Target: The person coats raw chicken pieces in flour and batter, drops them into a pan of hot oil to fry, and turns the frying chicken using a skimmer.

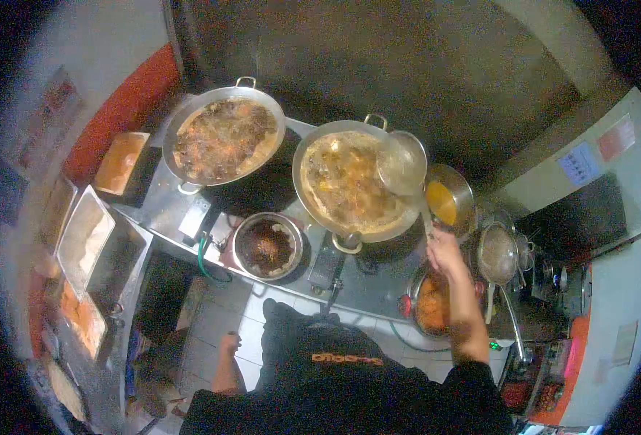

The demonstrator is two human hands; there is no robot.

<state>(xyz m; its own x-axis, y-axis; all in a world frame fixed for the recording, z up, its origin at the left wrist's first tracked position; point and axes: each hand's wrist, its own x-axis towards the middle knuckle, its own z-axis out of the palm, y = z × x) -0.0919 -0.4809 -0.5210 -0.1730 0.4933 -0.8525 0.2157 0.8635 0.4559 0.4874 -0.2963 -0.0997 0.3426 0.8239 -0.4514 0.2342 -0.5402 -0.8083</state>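
Observation:
My right hand (445,252) is closed round the handle of a round skimmer (401,161), its arm stretched forward. The skimmer's wide head is over the right side of a large two-handled wok (302,170), where food fries in bubbling oil (349,185). Whether the head touches the oil I cannot tell. My left hand (229,343) hangs low beside my body, fingers curled, with nothing visible in it. The nearest thing ahead of it is a round pot (237,254) with dark liquid inside.
A second wok (175,127) of frying food stands at the left. Right of my wok are a metal bowl (465,196) with yellow-orange contents, a pan of orange food (431,303) and another mesh strainer (498,250). Metal trays (81,254) line the left side. A green hose (206,261) hangs by the counter edge.

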